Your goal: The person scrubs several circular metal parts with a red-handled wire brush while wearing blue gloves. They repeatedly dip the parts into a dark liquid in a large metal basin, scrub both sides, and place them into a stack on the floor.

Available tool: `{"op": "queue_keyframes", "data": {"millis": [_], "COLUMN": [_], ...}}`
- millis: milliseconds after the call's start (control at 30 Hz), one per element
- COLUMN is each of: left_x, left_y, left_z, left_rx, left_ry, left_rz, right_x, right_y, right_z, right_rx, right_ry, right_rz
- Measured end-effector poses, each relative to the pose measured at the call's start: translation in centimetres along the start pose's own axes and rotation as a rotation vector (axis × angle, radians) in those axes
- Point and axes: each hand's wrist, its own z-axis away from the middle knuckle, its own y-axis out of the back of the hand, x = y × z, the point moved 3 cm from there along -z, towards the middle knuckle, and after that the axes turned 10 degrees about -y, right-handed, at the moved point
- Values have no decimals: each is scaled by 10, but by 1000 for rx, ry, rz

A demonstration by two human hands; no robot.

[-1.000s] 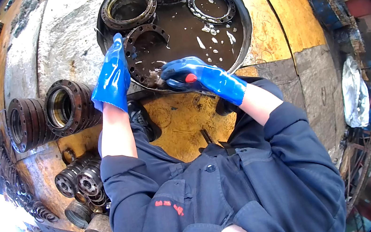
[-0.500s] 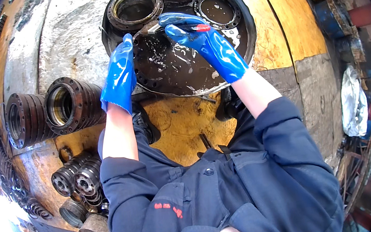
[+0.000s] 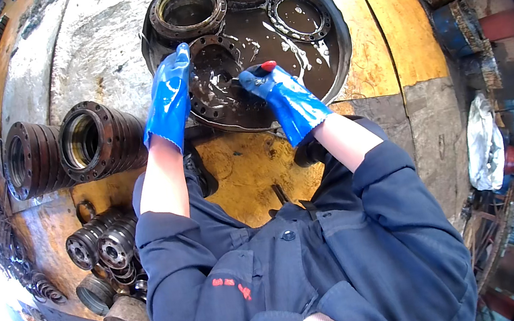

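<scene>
A round black basin (image 3: 343, 50) holds dark oily liquid and several metal ring parts. My left hand (image 3: 170, 97), in a blue glove, grips the left rim of a flanged metal ring (image 3: 213, 74) standing in the liquid. My right hand (image 3: 277, 95), also gloved in blue, is closed around a red-tipped tool handle (image 3: 267, 66) pressed into the ring's middle. Its working end is hidden in the liquid. Three more rings (image 3: 186, 9) lie along the basin's far side.
Stacked flanged rings (image 3: 94, 144) lie on their sides to the left on the yellow and grey floor. Smaller gear-like parts (image 3: 101, 245) and cylinders (image 3: 125, 320) sit lower left. A white sack (image 3: 484, 141) and scrap clutter stand at the right.
My right hand swung from the basin's near rim up to its far side, then came back onto the ring held by my left hand. My left hand stayed on the ring's rim.
</scene>
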Motion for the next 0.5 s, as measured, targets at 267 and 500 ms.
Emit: {"op": "queue_keyframes", "data": {"millis": [267,500], "left_x": [3,4], "left_y": [-5,-4], "left_z": [-1,1], "left_rx": [-14,-9], "left_ry": [0,-9], "left_rz": [9,5], "right_x": [7,-16], "right_y": [-19,-46], "right_z": [37,37], "right_rx": [-176,-510], "right_ry": [34,-91], "right_rz": [-175,-1070]}}
